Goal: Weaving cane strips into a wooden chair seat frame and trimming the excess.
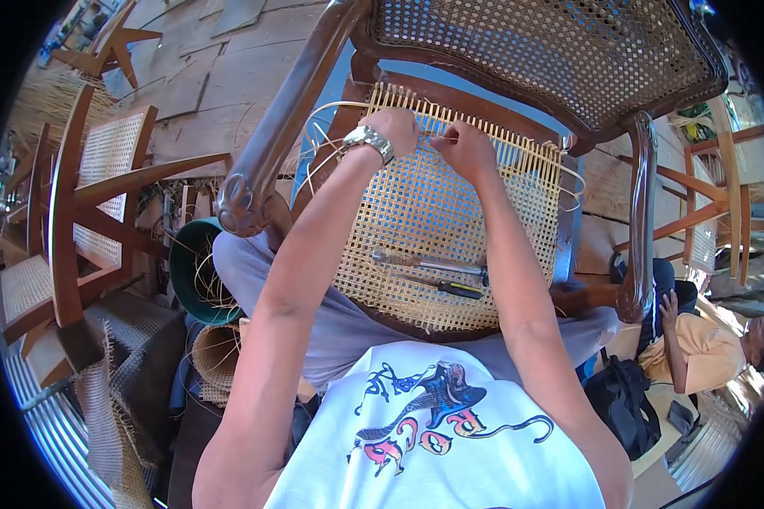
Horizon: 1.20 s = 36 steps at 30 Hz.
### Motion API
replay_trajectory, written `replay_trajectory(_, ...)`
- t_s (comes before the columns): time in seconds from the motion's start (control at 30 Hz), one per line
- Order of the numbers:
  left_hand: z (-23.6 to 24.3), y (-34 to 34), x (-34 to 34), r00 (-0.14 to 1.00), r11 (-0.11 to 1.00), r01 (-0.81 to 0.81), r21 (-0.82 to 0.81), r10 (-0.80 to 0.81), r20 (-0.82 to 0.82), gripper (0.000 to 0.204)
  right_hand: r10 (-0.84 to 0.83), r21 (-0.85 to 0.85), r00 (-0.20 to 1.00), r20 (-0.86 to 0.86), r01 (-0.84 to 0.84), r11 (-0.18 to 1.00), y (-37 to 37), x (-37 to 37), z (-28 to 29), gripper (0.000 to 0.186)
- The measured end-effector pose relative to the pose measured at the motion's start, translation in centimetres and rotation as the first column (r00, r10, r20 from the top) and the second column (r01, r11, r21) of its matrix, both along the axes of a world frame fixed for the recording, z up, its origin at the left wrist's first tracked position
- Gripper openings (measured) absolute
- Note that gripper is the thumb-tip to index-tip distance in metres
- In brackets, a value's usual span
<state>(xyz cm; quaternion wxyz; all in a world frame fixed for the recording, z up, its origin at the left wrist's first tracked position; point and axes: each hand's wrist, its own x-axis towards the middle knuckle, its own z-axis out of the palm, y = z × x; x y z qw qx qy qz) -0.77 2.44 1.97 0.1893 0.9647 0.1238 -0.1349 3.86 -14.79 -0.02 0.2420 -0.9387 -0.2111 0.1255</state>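
Note:
A half-woven cane seat (450,208) lies across my lap within a dark carved armchair frame (273,127). At its far part, my left hand (393,129), with a metal watch on the wrist, is closed, fingers down at the weave. Close on its right, my right hand (469,151) pinches with thumb and forefinger. A thin cane strand (429,136) runs between the two hands. Loose cane ends (318,136) loop out at the left side. On the near part of the seat rest a long metal tool (433,263) and a screwdriver (454,288) with a black and yellow handle.
The chair's caned backrest (543,42) rises at the far right. A green bucket (197,276) with cane strands stands left of my knee. Wooden chair frames (68,212) are stacked at left. At right are a seated person (696,343) and a black bag (621,407).

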Motion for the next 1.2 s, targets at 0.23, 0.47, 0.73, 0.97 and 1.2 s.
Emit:
replay_trajectory(0.23,3.6,0.5,-1.3,0.997,0.917,-0.07,0.393,0.06,0.038,0.021,-0.054,0.166,0.994,-0.093,0.069,0.984,-0.5,-0.1,-0.8,0.017)
replay_trajectory(0.47,10.0,-4.7,-12.1,0.765,0.977,-0.203,-0.067,0.201,0.611,0.015,-0.004,0.419,0.992,0.124,-0.049,0.907,-2.6,-0.2,-3.1,0.02)
replay_trajectory(0.73,18.4,4.1,-25.0,0.328,0.665,-0.468,-0.582,0.742,0.584,0.019,-0.257,0.363,0.966,-0.012,0.243,0.899,-11.2,-2.6,-0.6,0.026)
replay_trajectory(0.97,5.0,22.4,-16.9,0.91,0.96,-0.159,-0.229,0.233,0.343,0.024,-0.193,0.392,0.963,0.189,0.106,0.914,-7.2,-4.3,-1.4,0.027)
replay_trajectory(1.2,2.6,10.5,-4.7,0.914,0.942,0.283,-0.181,-0.208,0.348,0.04,-0.106,0.331,0.958,0.267,0.012,0.944,-2.6,-4.4,-1.8,0.031)
